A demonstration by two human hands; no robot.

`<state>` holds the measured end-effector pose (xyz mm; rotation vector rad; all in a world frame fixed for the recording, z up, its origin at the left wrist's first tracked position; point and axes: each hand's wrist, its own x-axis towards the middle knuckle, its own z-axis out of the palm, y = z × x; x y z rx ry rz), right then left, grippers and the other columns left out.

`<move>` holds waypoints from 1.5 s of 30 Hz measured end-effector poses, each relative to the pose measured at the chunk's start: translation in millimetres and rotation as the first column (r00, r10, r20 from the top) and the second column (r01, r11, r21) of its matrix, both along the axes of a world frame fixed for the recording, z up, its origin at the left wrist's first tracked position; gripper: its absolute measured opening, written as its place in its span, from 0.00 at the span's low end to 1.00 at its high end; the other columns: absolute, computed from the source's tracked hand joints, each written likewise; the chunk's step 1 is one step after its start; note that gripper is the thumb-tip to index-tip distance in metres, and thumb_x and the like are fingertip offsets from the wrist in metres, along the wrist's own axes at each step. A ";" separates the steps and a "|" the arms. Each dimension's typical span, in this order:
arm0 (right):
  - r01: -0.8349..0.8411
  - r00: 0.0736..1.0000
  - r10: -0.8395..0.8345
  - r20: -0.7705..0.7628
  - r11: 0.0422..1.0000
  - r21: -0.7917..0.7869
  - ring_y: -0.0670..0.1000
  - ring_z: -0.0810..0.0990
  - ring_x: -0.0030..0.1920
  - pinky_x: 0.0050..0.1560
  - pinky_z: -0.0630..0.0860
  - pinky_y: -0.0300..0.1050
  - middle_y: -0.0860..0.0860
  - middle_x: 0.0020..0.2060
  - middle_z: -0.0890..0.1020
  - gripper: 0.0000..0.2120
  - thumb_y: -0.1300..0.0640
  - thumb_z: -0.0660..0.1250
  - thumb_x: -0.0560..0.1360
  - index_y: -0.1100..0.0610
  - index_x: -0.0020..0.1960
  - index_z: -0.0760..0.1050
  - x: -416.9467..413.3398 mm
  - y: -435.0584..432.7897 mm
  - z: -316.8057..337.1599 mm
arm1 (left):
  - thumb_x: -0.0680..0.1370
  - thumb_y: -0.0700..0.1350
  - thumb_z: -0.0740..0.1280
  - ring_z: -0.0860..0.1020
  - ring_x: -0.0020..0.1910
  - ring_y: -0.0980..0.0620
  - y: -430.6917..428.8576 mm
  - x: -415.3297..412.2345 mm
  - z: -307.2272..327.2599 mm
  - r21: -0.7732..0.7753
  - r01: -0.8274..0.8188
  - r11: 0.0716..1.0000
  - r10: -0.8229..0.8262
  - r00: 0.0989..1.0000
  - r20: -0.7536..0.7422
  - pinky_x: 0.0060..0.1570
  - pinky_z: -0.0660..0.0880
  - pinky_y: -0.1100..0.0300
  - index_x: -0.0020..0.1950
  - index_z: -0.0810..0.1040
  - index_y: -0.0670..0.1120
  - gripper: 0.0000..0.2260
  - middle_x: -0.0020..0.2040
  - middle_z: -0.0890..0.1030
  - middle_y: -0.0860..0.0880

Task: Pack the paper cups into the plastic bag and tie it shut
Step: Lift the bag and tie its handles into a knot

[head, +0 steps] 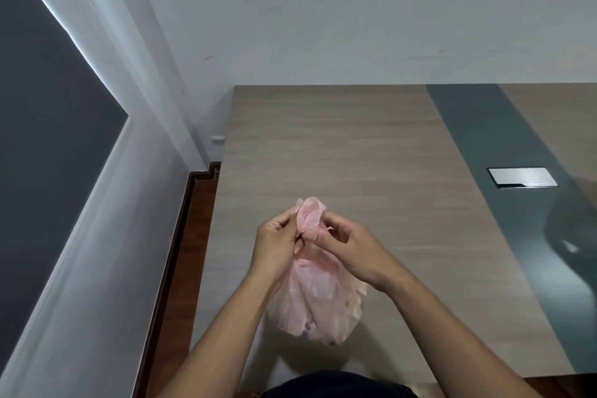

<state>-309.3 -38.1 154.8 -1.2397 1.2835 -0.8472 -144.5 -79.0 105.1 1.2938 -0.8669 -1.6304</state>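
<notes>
Pink plastic bag (318, 300) is lifted above the wooden table (355, 145), so its weight tautens the neck; left hand (276, 244) and right hand (350, 250) each pinch its handles, seemingly knotting.

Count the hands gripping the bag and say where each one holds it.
2. The left hand pinches the gathered top of the pink plastic bag from its left side; the right hand pinches it from the right. None hidden.
</notes>
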 end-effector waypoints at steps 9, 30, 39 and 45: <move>0.188 0.964 -0.212 -0.158 0.970 -0.155 0.44 0.85 0.41 0.43 0.78 0.41 0.46 0.40 0.88 0.10 0.47 0.67 0.87 0.52 0.52 0.78 2.1 -3.0 -17.5 | 0.87 0.51 0.70 0.78 0.32 0.58 11.3 6.0 11.5 -0.108 0.095 0.990 -0.083 0.991 0.106 0.38 0.76 0.63 0.65 0.90 0.54 0.11 0.38 0.87 0.52; 0.208 0.958 -0.166 -0.233 0.964 0.167 0.48 0.86 0.46 0.43 0.79 0.39 0.47 0.46 0.88 0.06 0.53 0.75 0.81 0.52 0.56 0.82 -3.7 -8.4 -27.4 | 0.86 0.38 0.66 0.75 0.43 0.58 10.4 10.5 -3.4 -0.620 0.449 0.643 0.191 0.690 0.698 0.44 0.73 0.67 0.53 0.81 0.45 0.06 0.46 0.78 0.56; -0.140 0.989 0.123 0.076 0.948 0.287 0.48 0.89 0.54 0.59 0.81 0.40 0.45 0.52 0.91 0.21 0.37 0.66 0.85 0.53 0.55 0.88 -10.2 5.0 -3.8 | 0.89 0.49 0.66 0.69 0.33 0.56 4.5 13.1 3.3 -0.414 0.322 0.851 -0.038 0.825 0.563 0.35 0.66 0.59 0.42 0.74 0.43 0.17 0.34 0.74 0.47; -0.301 0.867 0.329 -0.375 0.944 0.133 0.40 0.72 0.37 0.42 0.72 0.44 0.41 0.39 0.76 0.10 0.54 0.74 0.80 0.48 0.48 0.72 -13.8 9.6 -30.5 | 0.90 0.54 0.63 0.67 0.35 0.52 0.4 15.0 -10.7 -0.134 0.341 0.930 -0.216 0.806 0.551 0.39 0.66 0.52 0.43 0.70 0.38 0.23 0.35 0.70 0.51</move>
